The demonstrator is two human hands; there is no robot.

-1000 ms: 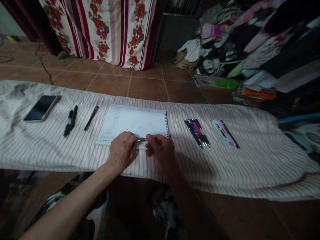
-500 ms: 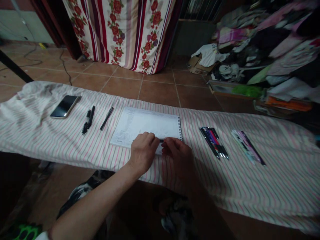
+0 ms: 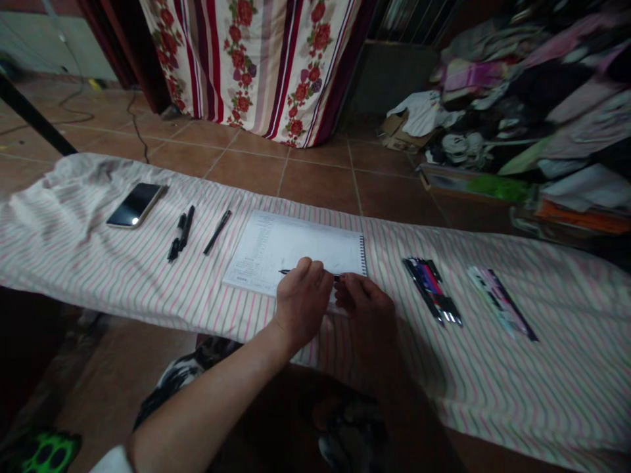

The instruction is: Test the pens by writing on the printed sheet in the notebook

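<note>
Over the near edge of a spiral notebook (image 3: 305,243), my left hand (image 3: 304,299) is closed around a black pen (image 3: 284,271), whose tip sticks out to the left of the fist. My right hand (image 3: 365,302) pinches the pen's other end close by, at the notebook's near right corner. The page carries print and faint marks along its left side. Most of the pen's barrel is hidden by my fingers, and I cannot tell whether a cap is on it.
A striped cloth (image 3: 148,282) covers the long table. Left of the notebook lie a single black pen (image 3: 217,232), several black pens (image 3: 181,233) and a smartphone (image 3: 137,205). Rightward are a row of dark pens (image 3: 432,290) and some pastel pens (image 3: 501,302). A floral curtain (image 3: 256,66) hangs beyond.
The pen's tip now shows more clearly past my left fist. Both hands keep their hold over the notebook, and the whole view has shifted slightly.
</note>
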